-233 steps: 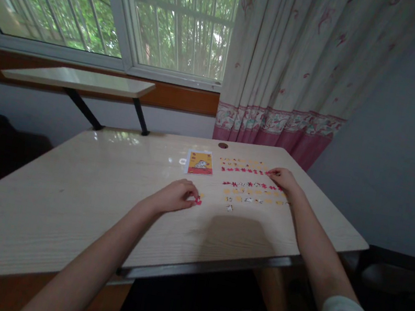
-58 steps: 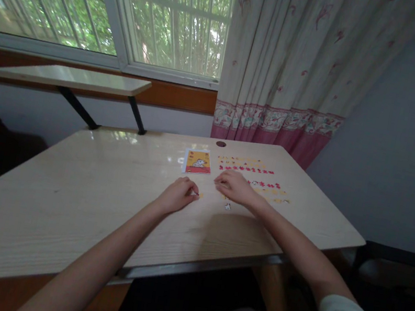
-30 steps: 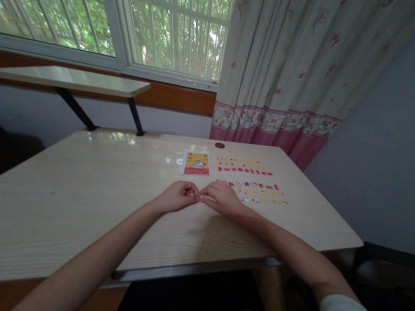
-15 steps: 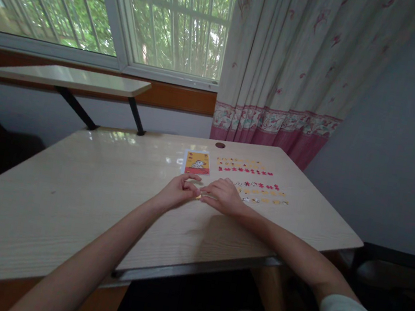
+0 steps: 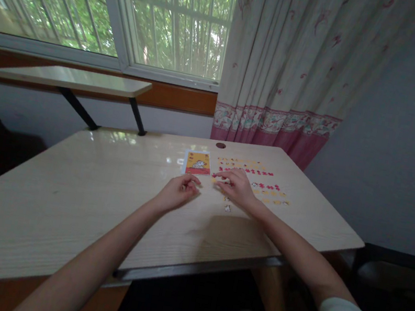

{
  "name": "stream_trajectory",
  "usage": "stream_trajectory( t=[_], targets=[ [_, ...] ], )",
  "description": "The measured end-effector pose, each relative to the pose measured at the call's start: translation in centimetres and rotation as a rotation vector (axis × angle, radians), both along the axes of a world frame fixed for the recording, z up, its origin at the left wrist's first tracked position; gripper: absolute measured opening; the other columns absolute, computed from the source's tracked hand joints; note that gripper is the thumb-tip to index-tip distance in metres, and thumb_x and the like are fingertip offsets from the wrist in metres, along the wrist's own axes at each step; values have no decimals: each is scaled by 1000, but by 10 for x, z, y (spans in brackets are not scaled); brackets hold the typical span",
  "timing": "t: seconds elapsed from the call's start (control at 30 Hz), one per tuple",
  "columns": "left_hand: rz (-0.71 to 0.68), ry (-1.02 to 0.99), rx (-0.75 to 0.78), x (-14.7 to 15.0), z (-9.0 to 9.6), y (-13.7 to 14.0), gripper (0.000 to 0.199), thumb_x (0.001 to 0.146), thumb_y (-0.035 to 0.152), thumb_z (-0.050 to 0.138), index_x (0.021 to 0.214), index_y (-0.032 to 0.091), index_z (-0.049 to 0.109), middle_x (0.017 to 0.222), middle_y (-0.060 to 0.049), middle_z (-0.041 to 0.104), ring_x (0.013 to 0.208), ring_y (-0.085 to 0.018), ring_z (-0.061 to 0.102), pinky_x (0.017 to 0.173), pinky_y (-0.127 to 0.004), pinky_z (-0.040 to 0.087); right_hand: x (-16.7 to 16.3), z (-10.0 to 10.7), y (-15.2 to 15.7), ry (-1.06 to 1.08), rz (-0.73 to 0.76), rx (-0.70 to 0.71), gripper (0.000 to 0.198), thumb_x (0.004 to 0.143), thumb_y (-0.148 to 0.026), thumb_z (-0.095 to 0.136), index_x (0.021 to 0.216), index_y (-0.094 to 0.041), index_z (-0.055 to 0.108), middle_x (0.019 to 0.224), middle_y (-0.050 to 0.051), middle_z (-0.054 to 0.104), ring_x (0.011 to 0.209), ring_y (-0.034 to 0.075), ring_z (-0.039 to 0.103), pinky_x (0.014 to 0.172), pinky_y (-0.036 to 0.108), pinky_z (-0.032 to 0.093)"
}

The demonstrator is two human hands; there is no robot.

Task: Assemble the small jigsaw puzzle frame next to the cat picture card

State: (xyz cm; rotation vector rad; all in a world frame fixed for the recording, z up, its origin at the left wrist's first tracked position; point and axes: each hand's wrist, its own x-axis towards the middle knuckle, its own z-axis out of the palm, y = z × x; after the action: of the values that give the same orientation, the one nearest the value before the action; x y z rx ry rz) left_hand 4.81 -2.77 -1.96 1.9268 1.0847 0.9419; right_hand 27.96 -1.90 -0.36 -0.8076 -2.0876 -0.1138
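Observation:
My left hand [image 5: 179,192] hovers over the desk just below a small picture card [image 5: 198,164]. Its fingers are loosely curled, with a gap between thumb and forefinger and nothing visible in them. To its right, my right hand [image 5: 240,187] reaches across rows of small jigsaw pieces, thumb and forefinger apart at the left end of the rows. Red pieces [image 5: 264,174] form a line behind that hand, and yellow pieces [image 5: 280,195] lie on its right. A white piece [image 5: 227,208] rests in front of it. Some pieces are hidden under the hand.
The pale wooden desk [image 5: 84,198] has a raised shelf [image 5: 77,78] on black legs at its back left. A round cable hole [image 5: 221,145] sits near the back edge. Behind are a barred window and a curtain [image 5: 283,83]; a dark armrest [image 5: 401,258] stands at right.
My right hand has moved right, away from my left hand, over the rows. The yellow bit between the fingertips no longer shows there. The left hand has barely moved.

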Motion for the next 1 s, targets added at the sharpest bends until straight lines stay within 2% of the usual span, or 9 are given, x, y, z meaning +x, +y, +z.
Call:
stream_trajectory(
  t=[0.13,0.27,0.43,1.0],
  targets=[
    [22,390,221,-5,6,-3,15,78,24,51,80,17,64,70,-3,60,65,-15,52,61,-25,38,16,12,6,87,-61,79,20,84,-37,60,96,-22,67,81,4,69,78,17,60,74,31,41],
    [51,565,311,-9,9,-4,17,80,24,48,77,18,64,73,-5,61,70,-17,54,63,-26,38,23,16,7,90,-86,102,20,85,-37,59,94,-22,68,84,4,69,79,18,60,76,33,41],
    [61,609,323,-9,11,-4,17,82,24,48,77,18,63,73,-5,61,72,-18,55,63,-25,39,24,15,7,28,-96,58,20,86,-36,57,97,-24,67,88,4,69,81,18,59,78,34,40],
    [34,611,334,-8,11,-5,18,82,23,47,78,18,64,73,-5,62,73,-18,54,63,-26,38,23,17,5,54,-76,114,23,85,-42,57,92,-23,68,83,4,70,78,18,60,77,34,40]
  ],
)
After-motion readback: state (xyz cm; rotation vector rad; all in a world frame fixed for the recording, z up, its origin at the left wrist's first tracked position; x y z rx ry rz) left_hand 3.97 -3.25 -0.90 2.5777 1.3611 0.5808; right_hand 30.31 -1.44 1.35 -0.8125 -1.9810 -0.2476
